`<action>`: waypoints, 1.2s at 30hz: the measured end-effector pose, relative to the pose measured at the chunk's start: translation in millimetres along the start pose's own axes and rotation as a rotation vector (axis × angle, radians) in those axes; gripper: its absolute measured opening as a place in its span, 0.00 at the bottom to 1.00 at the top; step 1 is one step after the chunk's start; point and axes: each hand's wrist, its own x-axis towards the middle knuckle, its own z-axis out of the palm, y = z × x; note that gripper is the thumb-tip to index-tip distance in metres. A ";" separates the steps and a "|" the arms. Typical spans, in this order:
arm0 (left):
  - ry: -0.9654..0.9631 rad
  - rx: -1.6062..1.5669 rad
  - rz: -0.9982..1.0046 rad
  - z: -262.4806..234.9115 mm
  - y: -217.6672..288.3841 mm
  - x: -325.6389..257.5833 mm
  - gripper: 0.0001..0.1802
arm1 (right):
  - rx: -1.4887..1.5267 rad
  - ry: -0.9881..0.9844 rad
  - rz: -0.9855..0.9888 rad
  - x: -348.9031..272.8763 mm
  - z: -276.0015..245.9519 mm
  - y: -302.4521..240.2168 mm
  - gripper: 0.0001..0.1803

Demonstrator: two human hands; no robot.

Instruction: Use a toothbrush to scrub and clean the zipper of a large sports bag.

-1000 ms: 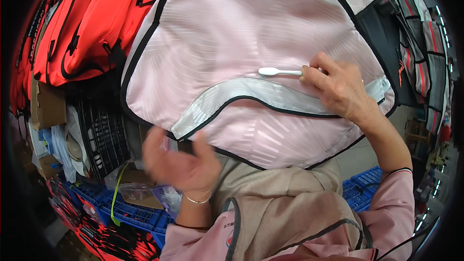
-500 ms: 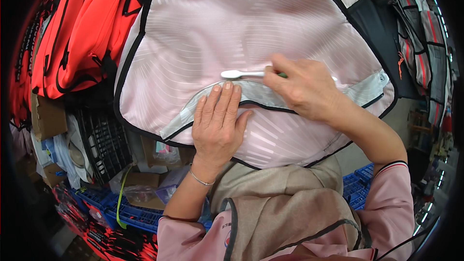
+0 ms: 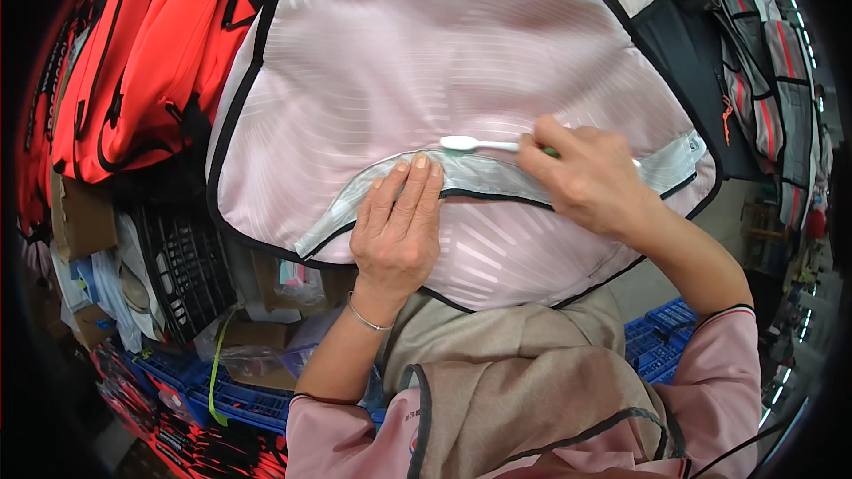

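On pink fabric (image 3: 382,62) | left hand (image 3: 397,226): flat, open on pale strip (image 3: 499,176) | right hand (image 3: 581,177): curled round white toothbrush (image 3: 488,145)

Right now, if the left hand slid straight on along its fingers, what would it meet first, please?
The left hand would probably meet the pink fabric just beyond the pale strip; the white toothbrush, close on the right, might be grazed, though depth is unclear.

"What's under the left hand (image 3: 395,239)?"

"Satiny cloth: whitish strip (image 3: 497,176) over pink panel (image 3: 399,53)."

"And the toothbrush (image 3: 484,144) in the right hand (image 3: 581,177)?"

"Glossy plastic; below the 2 hands, a matt cloth apron (image 3: 532,390)."
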 end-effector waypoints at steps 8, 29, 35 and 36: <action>0.021 -0.052 0.020 1.1 -4.1 2.5 0.18 | -0.003 0.012 -0.065 12.3 6.6 1.3 0.06; 0.053 -0.129 0.044 1.8 -11.5 -2.2 0.17 | -0.039 -0.033 -0.056 7.4 -6.3 3.9 0.06; -0.107 -0.261 -0.044 -18.6 -0.8 19.3 0.08 | 0.038 -0.034 0.249 -67.5 -48.9 24.1 0.06; -0.124 -0.270 -0.017 -17.6 -0.1 23.1 0.08 | 0.149 0.051 0.359 -70.8 -51.0 18.0 0.11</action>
